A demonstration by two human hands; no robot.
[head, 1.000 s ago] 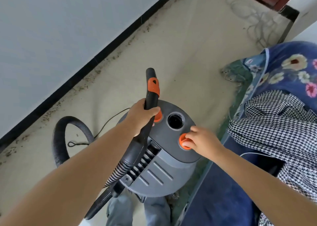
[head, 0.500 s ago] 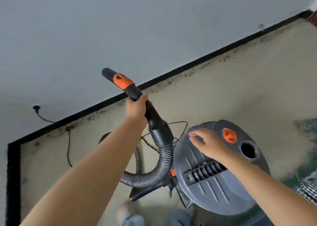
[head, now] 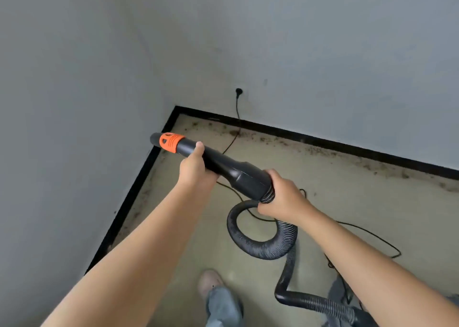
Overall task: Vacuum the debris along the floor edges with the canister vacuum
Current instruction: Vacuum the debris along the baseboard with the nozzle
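Ahead of me, my left hand point(head: 192, 165) grips the nozzle point(head: 213, 161) and my right hand point(head: 283, 197) clasps the hose point(head: 260, 248); the nozzle's long axis points left toward the corner, debris point(head: 273, 140) lying beyond along the baseboard, nearer my left.

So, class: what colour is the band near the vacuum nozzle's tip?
Orange band, clearest in the head view.

A grey wall point(head: 298, 41) with black skirting point(head: 323, 140) meets a beige floor point(head: 347, 202); a shoe point(head: 210, 280) shows below.
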